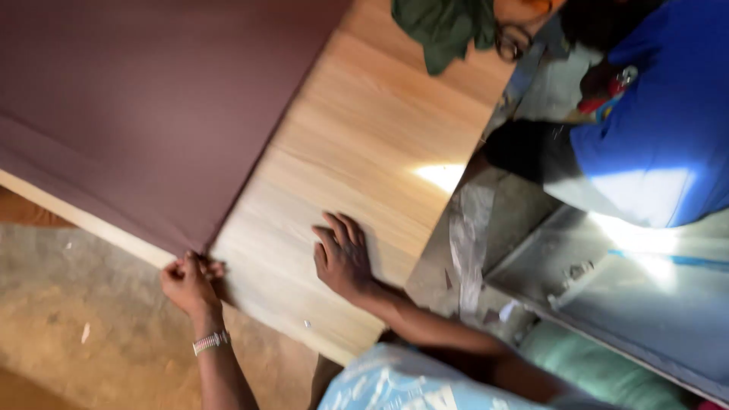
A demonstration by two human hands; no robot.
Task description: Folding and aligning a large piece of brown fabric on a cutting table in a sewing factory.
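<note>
My left hand (186, 282) is down at the near edge of the board (364, 175), fingers curled shut, pinching the near corner of the maroon sheet (144, 106). There's a watch (211, 342) on that wrist. The sheet runs up and away to the left from my pinch, lying across the left part of the board; its free edge slants from my fingertips toward the board's far edge. That slant is the long line here, and the left hand sits right at its near end, so it is the nearer hand to the sheet.

My right hand (343, 254) lies flat on the bare pale wood just right of that edge, fingers spread open and pointing away from me, pressing down, holding nothing. It's near the sheet but apart from it, close to the board's right edge.

No boxes or bins that I can make out. Past the right edge there's a grey panel (607, 296) with scraps on it, and a person in a blue shirt (668, 129) at the far right. Green cloth (440, 26) hangs over the board's far edge. Dusty floor (76, 326) below my left hand.
</note>
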